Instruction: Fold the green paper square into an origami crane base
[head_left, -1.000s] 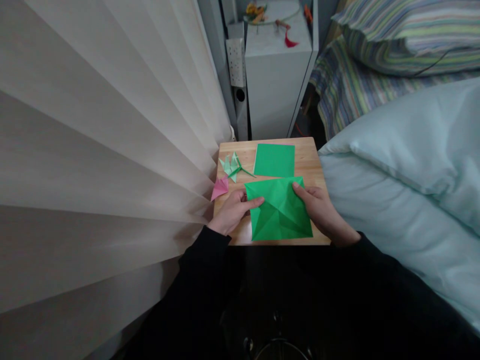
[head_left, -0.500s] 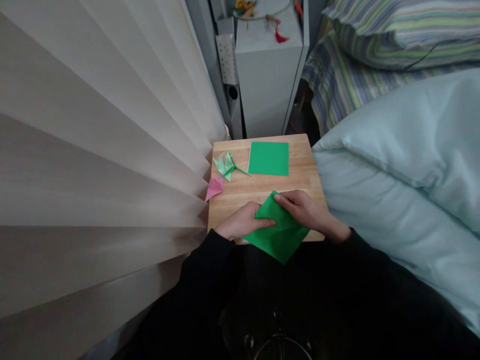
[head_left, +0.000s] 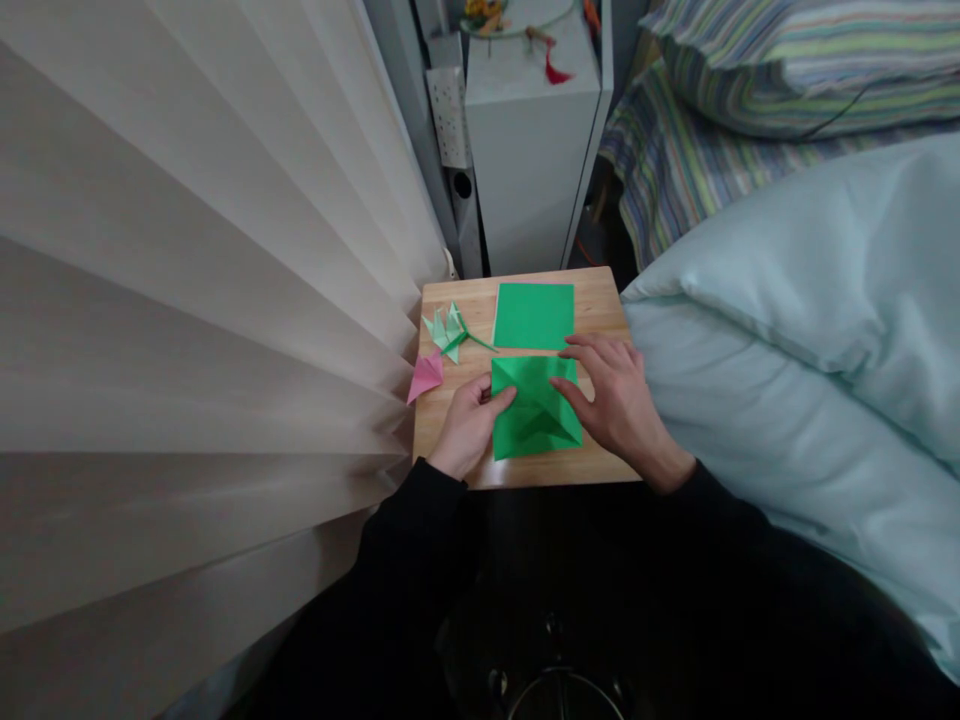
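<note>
**Green paper going under two hands on a small wooden table**

Green, creased and folded, the paper [head_left: 534, 410] is lying flat near the six o'clock edge of the wooden table [head_left: 600, 465], with both of a person's hands resting on it. At nine o'clock of the sheet, the left hand [head_left: 469, 425] is gripping its left edge, thumb on top and the other fingers curled beside it. At three o'clock, the right hand [head_left: 611, 395] is lying loosely spread, fingertips pressing the upper right corner and the thumb reaching onto the sheet. Judging from this, uneven pressure from either hand could be sliding the layers apart, leaving a crooked crease. Further back, at ten o'clock, a pink folded piece [head_left: 425, 375] is sitting at the table's left edge, a pale green folded figure [head_left: 448, 331] just beyond it, and an unfolded green square [head_left: 533, 316] is lying at twelve o'clock.
</note>
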